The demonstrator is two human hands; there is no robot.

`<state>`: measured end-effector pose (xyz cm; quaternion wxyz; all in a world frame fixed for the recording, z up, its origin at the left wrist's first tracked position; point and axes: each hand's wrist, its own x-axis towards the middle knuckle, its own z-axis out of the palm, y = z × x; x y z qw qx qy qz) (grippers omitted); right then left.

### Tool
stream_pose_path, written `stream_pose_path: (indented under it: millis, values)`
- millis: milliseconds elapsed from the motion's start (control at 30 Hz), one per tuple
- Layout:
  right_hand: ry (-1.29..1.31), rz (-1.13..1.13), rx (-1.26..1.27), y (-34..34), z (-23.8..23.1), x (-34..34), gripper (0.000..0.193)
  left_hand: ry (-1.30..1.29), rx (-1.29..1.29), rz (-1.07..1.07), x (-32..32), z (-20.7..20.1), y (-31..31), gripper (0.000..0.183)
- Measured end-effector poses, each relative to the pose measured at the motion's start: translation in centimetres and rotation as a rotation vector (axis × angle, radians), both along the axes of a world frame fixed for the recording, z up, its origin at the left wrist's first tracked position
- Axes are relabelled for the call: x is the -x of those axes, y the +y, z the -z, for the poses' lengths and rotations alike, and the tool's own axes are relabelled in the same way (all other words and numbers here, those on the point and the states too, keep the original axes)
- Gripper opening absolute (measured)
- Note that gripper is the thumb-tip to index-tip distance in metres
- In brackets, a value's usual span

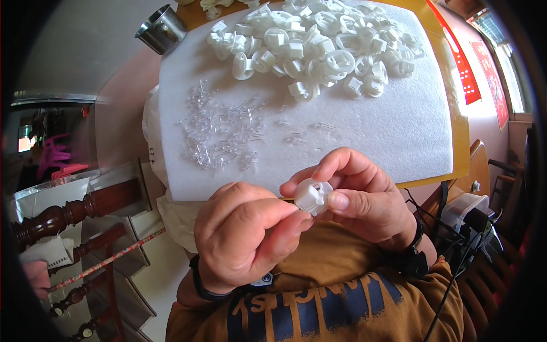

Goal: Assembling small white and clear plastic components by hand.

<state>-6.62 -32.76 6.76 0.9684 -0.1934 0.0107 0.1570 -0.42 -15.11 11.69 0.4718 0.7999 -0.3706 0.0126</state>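
Close to my body, my right hand grips a small white plastic fitting between thumb and fingers. The fitting has a round base and a raised block with a dark opening. At its lower left edge my left hand is closed in a pinch; whatever sits between those fingertips is too small or hidden to make out. Beyond my hands, small clear parts with thin wire-like legs lie scattered on a white foam sheet. A large heap of similar white fittings covers the sheet's far side.
A metal cup stands at the far left corner of the sheet. Yellow table edge shows on the right. Cables and a clear plastic box are at right; a dark wooden railing and steps lie at left.
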Motion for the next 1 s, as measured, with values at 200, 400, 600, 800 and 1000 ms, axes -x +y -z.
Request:
stream_pose_path:
  millis: [200,400,600,800,1000]
  values:
    - [-0.033,0.027,0.052,-0.03,-0.06,0.08,0.027,0.011,-0.009,-0.003,0.02,0.12,0.0,0.017]
    - [-0.052,0.034,0.089,-0.19,-0.14,0.21,0.026,-0.002,-0.026,0.007,-0.05,-0.05,-0.06,0.017]
    - [-0.08,0.065,0.191,-0.26,-0.49,0.32,0.026,-0.018,-0.032,0.009,-0.06,-0.01,-0.03,0.017]
    - [-0.207,0.163,0.293,-0.1,-0.17,0.59,0.029,-0.029,-0.036,0.003,0.1,0.13,0.04,0.018]
    - [-0.257,0.227,0.373,0.02,-0.02,0.68,0.03,-0.06,-0.046,0.022,0.2,0.41,0.15,0.022]
